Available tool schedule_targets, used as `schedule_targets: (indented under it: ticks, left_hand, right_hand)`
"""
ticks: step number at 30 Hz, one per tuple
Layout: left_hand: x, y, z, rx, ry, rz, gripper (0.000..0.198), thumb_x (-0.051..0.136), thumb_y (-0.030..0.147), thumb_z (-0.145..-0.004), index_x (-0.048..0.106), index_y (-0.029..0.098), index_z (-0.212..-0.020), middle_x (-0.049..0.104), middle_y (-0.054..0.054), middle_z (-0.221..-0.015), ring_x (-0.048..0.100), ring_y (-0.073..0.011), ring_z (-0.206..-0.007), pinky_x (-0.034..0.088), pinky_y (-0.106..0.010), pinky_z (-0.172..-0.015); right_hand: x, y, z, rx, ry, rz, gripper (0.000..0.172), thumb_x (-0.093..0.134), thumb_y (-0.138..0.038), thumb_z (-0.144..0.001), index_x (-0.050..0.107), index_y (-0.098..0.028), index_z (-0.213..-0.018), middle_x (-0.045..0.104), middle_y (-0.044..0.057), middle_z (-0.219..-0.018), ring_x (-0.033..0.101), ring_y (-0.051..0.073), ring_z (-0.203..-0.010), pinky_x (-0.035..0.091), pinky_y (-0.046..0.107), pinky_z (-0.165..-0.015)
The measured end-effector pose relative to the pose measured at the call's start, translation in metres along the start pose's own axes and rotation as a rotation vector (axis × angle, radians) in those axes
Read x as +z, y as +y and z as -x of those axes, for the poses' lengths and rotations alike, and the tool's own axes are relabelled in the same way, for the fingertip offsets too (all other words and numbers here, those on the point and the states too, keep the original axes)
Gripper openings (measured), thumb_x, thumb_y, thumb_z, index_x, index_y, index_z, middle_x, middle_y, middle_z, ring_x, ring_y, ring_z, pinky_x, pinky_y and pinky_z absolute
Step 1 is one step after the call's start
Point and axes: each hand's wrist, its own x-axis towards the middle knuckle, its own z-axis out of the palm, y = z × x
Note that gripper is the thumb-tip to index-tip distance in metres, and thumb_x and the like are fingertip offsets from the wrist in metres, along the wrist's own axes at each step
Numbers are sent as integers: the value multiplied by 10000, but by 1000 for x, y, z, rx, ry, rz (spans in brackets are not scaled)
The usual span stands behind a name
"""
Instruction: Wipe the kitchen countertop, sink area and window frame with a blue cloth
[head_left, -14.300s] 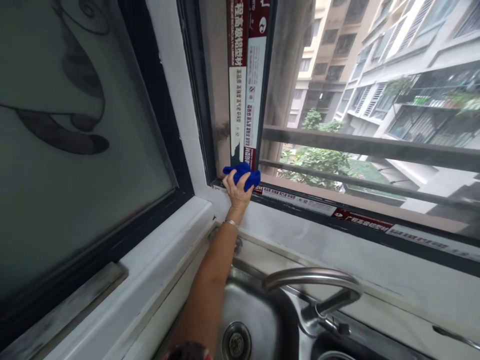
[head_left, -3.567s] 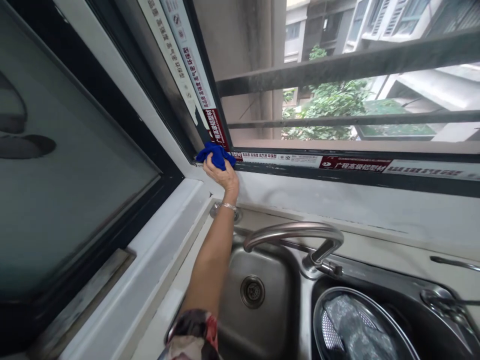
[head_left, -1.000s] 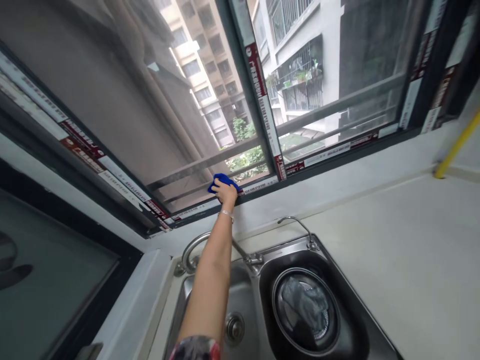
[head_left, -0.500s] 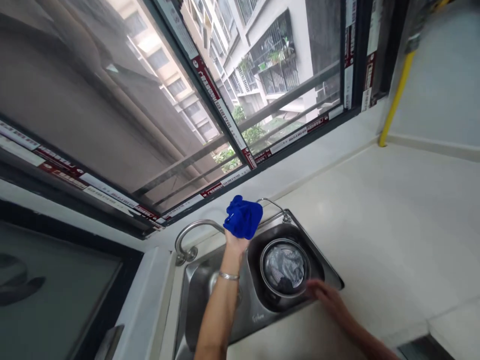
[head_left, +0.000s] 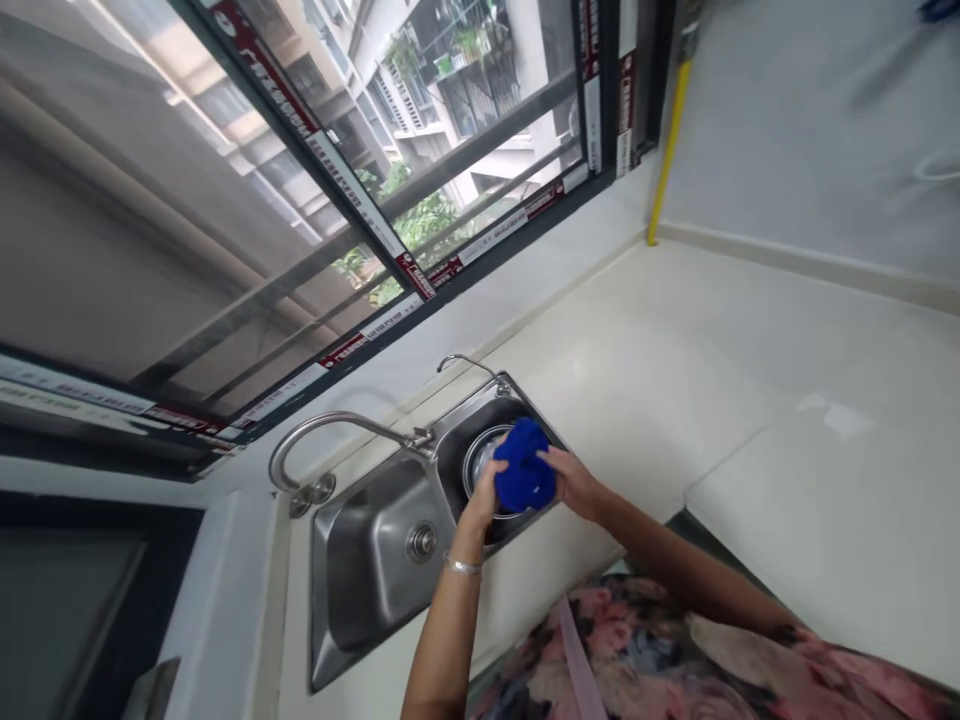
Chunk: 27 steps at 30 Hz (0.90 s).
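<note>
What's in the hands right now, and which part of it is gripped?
A bunched blue cloth, held between both hands above the sink. The left hand grips its left side and the right hand grips its right side.

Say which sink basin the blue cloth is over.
The basin with the round metal strainer in it; left hand and right hand hold the blue cloth over it. The other basin shows only its drain.
</note>
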Motion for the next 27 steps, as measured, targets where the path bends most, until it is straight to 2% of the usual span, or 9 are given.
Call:
schedule_targets:
  ticks: [3, 6, 8, 11, 15, 18, 21, 24, 27]
  left_hand:
    - [9, -23, 6, 79, -124, -308, 583, 662, 293, -739, 721, 206, -1312, 638, -72, -1527, 444, -311, -1513, 239, -484, -1326]
    - [21, -50, 13, 52, -238, -474, 533, 606, 336, -838, 704, 182, -1339, 695, -97, -1432, 533, -327, -1407, 286, -520, -1294]
    - [36, -66, 14, -29, -282, -346, 511, 642, 354, -852, 704, 194, -1333, 737, -90, -1340, 608, -313, -1289, 419, -503, -1199]
    - [63, -80, 5, -167, -299, 102, 584, 701, 447, -844, 662, 208, -1375, 756, -98, -1255, 703, -273, -1060, 581, -423, -941]
    - [76, -72, -16, -273, -243, 453, 685, 656, 588, -861, 607, 194, -1420, 730, -150, -1303, 748, -248, -909, 605, -356, -758]
    - [52, -64, -18, -306, -41, 399, 656, 680, 527, -877, 597, 169, -1420, 691, -197, -1395, 765, -262, -1003, 604, -338, -799]
    - [0, -68, 6, -173, 237, 167, 654, 746, 534, -844, 622, 191, -1387, 699, -192, -1392, 767, -246, -977, 607, -333, -789]
    - [-66, -88, 57, -5, 551, -104, 713, 771, 672, -755, 682, 173, -1256, 750, -185, -1268, 765, -255, -933, 616, -334, -723]
    - [-125, -122, 125, 66, 901, -246, 637, 700, 685, -768, 702, 192, -1171, 775, -145, -1176, 757, -247, -901, 624, -344, -703]
  right_hand:
    - [-32, -3, 10, -143, 195, 209, 539, 786, -685, -733, 756, -204, -973, 772, 33, -856, 694, 242, -824, 588, 374, -783]
    - [-63, -24, 23, -343, 371, 503, 490, 642, -679, -851, 741, -206, -933, 760, 35, -852, 673, 226, -796, 564, 353, -771]
    - [-77, -44, 30, -449, 410, 726, 459, 572, -645, -908, 734, -217, -940, 740, 31, -810, 655, 211, -730, 549, 339, -735]
    - [-83, -79, 33, -625, 457, 1027, 415, 506, -575, -969, 732, -227, -982, 722, 35, -762, 642, 201, -657, 538, 325, -703]
    - [-77, -130, 31, -837, 578, 1269, 405, 453, -477, -1021, 744, -215, -1125, 787, 76, -908, 700, 206, -699, 560, 308, -727]
    - [-86, -173, 34, -909, 752, 1410, 410, 455, -426, -1018, 743, -210, -1216, 808, 86, -1014, 736, 215, -765, 568, 310, -768]
    - [-116, -216, 36, -840, 853, 1493, 415, 473, -412, -988, 751, -220, -1230, 809, 74, -1012, 739, 227, -789, 577, 339, -807]
    - [-161, -254, 34, -689, 914, 1454, 394, 480, -377, -960, 772, -202, -1157, 807, 91, -1013, 738, 240, -860, 584, 374, -884]
    - [-204, -275, 30, -536, 1103, 1449, 365, 509, -334, -917, 782, -173, -1097, 801, 117, -936, 722, 271, -859, 571, 434, -921]
